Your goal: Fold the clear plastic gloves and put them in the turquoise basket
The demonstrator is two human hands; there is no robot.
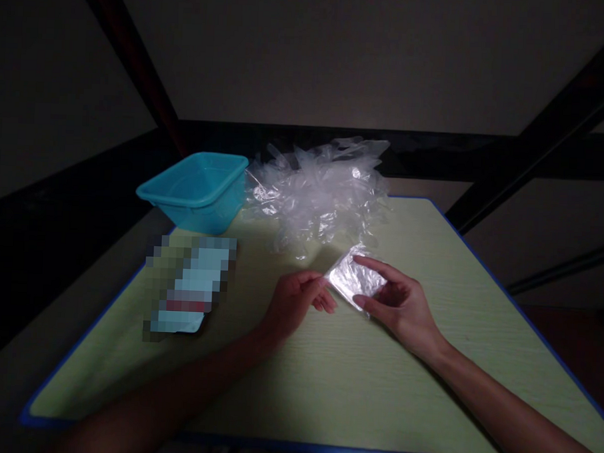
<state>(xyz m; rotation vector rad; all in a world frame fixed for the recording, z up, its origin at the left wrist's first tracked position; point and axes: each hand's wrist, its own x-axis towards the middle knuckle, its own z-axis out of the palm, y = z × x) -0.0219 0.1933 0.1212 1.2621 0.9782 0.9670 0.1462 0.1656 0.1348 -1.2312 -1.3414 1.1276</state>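
Note:
A shiny, folded clear plastic glove (350,277), flattened into a small square, is held just above the table between both hands. My left hand (299,296) pinches its left corner between thumb and forefinger, the other fingers curled beneath. From the right, my right hand (403,308) grips it with the thumb on the near edge and the forefinger on the far edge. Right behind it lies a loose heap of clear disposable plastic gloves (323,194), crumpled and overlapping, with finger shapes sticking out.
At the back left corner stands a turquoise plastic basin (228,200). In front of it a blurred-out rectangular object, perhaps a package or phone (199,282), lies on the light wood-grain table (374,396). The table has a blue edge; a wall is behind.

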